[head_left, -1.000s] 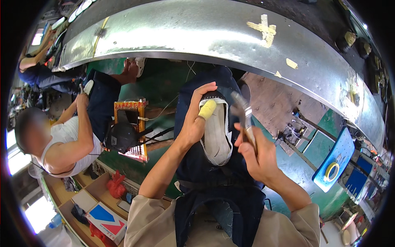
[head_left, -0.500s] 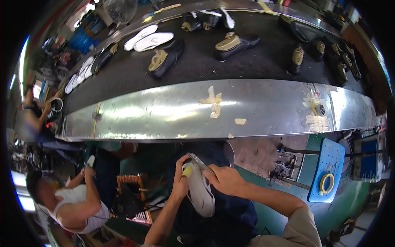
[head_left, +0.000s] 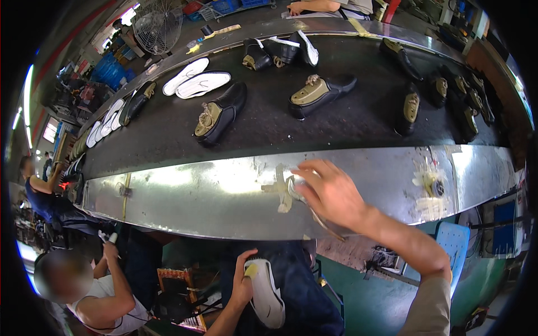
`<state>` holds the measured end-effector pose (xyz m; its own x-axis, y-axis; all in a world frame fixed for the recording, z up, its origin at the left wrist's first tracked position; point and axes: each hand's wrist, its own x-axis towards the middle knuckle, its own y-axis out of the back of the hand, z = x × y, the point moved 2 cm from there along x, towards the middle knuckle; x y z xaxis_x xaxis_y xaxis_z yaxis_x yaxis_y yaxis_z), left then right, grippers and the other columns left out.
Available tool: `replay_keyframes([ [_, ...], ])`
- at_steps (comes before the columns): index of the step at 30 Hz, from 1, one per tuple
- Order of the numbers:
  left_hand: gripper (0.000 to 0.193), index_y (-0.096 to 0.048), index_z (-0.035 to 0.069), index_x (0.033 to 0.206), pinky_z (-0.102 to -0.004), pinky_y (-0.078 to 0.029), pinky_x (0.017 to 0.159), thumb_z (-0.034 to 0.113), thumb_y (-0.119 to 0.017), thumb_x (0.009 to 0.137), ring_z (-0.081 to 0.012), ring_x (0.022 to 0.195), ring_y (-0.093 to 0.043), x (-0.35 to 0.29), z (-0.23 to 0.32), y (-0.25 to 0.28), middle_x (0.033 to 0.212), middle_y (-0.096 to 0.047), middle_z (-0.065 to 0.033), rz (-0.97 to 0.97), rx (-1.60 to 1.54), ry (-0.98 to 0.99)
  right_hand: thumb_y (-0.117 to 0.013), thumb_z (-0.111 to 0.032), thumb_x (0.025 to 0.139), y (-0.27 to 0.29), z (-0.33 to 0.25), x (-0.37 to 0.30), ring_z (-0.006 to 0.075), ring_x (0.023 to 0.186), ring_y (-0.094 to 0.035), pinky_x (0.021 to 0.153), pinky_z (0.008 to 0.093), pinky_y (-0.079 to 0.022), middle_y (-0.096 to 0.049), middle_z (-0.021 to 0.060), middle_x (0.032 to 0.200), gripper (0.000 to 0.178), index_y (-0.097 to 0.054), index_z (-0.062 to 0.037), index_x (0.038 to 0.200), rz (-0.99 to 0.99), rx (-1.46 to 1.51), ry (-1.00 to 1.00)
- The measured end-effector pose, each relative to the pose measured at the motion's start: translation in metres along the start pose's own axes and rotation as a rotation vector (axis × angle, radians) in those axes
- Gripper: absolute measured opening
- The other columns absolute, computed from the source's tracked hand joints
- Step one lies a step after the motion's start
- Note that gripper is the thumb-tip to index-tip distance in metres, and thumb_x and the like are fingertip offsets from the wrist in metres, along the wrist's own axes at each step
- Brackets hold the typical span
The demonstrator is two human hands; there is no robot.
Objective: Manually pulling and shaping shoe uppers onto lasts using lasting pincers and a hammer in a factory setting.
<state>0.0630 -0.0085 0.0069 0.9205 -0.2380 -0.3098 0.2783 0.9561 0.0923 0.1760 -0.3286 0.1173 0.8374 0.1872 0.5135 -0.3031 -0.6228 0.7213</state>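
Note:
My left hand [head_left: 242,285] grips a shoe [head_left: 268,302] by its upper end over my lap, the pale grey-white sole turned up. A yellow wrap [head_left: 250,271] shows on the thumb of that hand. Over the metal ledge, my right hand [head_left: 333,193] is curled round metal pincers [head_left: 292,189], their head poking out by the fingers. One handle of the pincers reaches past the ledge's near edge. The palm hides the tool's middle.
The metal ledge [head_left: 185,207] borders a dark belt [head_left: 269,126] carrying several black shoes [head_left: 224,115] and white-soled ones [head_left: 203,84]. A blue stool [head_left: 453,246] stands at right. At left sits a person in a white top [head_left: 112,297]; another person's arm [head_left: 314,7] rests across the belt.
My right hand has moved from the shoe up and forward to the ledge with the pincers. My left hand keeps the shoe, now lower in view. The view has tilted up.

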Motion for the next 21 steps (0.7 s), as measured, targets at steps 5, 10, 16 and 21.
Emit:
replay_keyframes([
  [5, 0.061, -0.055, -0.002, 0.130, -0.0366, -0.032, 0.115, -0.003, -0.042, 0.070, -0.0336, 0.129, -0.050, -0.010, 0.018, 0.005, 0.131, -0.054, -0.0194, 0.092, 0.237, -0.121, -0.054, -0.031, 0.102, -0.100, 0.076, 0.174, 0.0431, 0.106, -0.064, 0.093, 0.0517, -0.050, -0.067, 0.0256, 0.110, 0.035, -0.064, 0.0012, 0.112, -0.174, 0.212, -0.312],
  [10, 0.064, -0.051, -0.006, 0.135, -0.0372, -0.032, 0.115, 0.000, -0.040, 0.072, -0.0324, 0.132, -0.047, -0.004, -0.027, -0.013, 0.136, -0.052, -0.0204, 0.180, 0.102, 0.023, -0.058, -0.034, 0.097, -0.157, 0.212, 0.302, 0.0447, 0.131, -0.053, 0.109, 0.0504, -0.045, -0.050, 0.0291, 0.140, 0.055, -0.046, 0.0052, 0.133, -0.035, -0.121, -0.704],
  [16, 0.057, -0.039, -0.003, 0.151, -0.0433, -0.032, 0.117, 0.012, -0.045, 0.096, -0.0364, 0.144, -0.038, -0.033, -0.051, 0.006, 0.154, -0.040, -0.0243, 0.254, 0.351, 0.133, -0.060, -0.021, 0.089, -0.203, 0.222, 0.352, 0.0314, 0.130, -0.057, 0.108, 0.0502, -0.044, -0.056, 0.0103, 0.145, 0.048, -0.058, -0.0178, 0.136, 0.210, 0.111, -0.629],
  [21, 0.057, -0.043, -0.004, 0.149, -0.0440, -0.030, 0.119, 0.017, -0.052, 0.097, -0.0393, 0.144, -0.038, -0.015, -0.022, 0.000, 0.152, -0.044, -0.0275, 0.254, 0.496, 0.005, -0.054, -0.016, 0.092, -0.229, 0.176, 0.339, 0.0296, 0.126, -0.060, 0.107, 0.0450, -0.047, -0.065, 0.0112, 0.132, 0.035, -0.067, -0.0155, 0.124, 0.172, 0.074, -0.566],
])
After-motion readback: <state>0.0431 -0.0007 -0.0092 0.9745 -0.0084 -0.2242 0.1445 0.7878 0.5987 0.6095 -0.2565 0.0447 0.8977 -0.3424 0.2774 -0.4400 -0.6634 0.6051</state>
